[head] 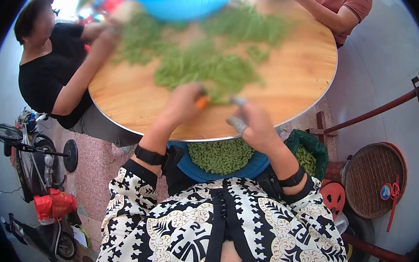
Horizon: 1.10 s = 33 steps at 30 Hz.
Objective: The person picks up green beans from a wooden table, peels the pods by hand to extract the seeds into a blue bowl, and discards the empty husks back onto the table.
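My left hand point(185, 102) is over the near part of the round wooden tabletop point(294, 86), at the edge of a blurred heap of green pods point(207, 70). Something orange point(201, 102) shows at its fingertips; blur hides whether it is held or worn. Right of it, my right hand point(259, 127) has thumb and forefinger apart, both with greyish coverings point(236, 123); I see nothing between them. Below the table's near rim, a blue basin point(191, 172) holds many small green beans point(222, 156).
A large blue bowl point(182, 3) stands at the table's far side. One person in black point(52, 67) sits at left, another point(340, 15) at far right. On the right are a green sack point(319, 143) of pods and a woven tray point(371, 180). Scooters point(41, 154) stand at left.
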Available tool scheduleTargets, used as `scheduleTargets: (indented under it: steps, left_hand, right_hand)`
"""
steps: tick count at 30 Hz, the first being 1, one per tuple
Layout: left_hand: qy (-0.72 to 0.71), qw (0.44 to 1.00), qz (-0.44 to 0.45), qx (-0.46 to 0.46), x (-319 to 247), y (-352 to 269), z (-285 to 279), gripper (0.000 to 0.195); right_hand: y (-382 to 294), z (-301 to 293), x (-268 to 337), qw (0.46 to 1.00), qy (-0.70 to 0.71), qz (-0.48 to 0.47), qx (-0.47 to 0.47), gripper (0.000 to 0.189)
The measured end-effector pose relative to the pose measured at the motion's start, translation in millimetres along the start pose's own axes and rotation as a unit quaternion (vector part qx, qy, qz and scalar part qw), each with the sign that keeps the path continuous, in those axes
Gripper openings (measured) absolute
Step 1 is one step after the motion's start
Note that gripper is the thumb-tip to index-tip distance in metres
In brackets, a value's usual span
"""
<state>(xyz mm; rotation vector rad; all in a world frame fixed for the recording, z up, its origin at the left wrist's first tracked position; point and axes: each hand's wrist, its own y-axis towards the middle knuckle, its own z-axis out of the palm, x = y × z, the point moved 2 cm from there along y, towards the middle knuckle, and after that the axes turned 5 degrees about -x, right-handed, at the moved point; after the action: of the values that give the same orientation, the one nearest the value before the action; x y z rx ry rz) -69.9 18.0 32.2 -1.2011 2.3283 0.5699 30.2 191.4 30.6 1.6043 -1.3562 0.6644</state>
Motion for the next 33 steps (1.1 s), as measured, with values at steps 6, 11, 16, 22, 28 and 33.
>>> scheduleTargets:
  steps: [6,11,16,22,28,33]
  left_hand:
    - [-0.069,0.99,0.03,-0.122,22,-2,-7,0.018]
    - [-0.02,0.999,0.037,-0.027,-6,0,6,0.016]
    - [-0.031,0.999,0.034,-0.029,-6,-8,9,0.016]
    - [-0.23,0.964,0.018,-0.13,8,-14,-2,0.009]
    - [-0.616,0.778,-0.078,-0.097,-12,-26,-4,0.017]
    - [-0.508,0.861,-0.009,-0.004,-32,-48,-3,0.02]
  right_hand:
    - [28,20,14,0.987,-0.126,-0.102,0.006,0.028]
    - [46,35,-9,0.943,-0.307,-0.113,0.066,0.016]
    - [38,23,-19,0.953,-0.281,-0.115,0.017,0.014]
    - [28,-6,2,0.975,-0.207,-0.047,-0.066,0.029]
    - [9,11,10,0.866,0.455,0.194,0.078,0.027]
    - [6,21,14,0.791,0.569,0.21,0.082,0.02]
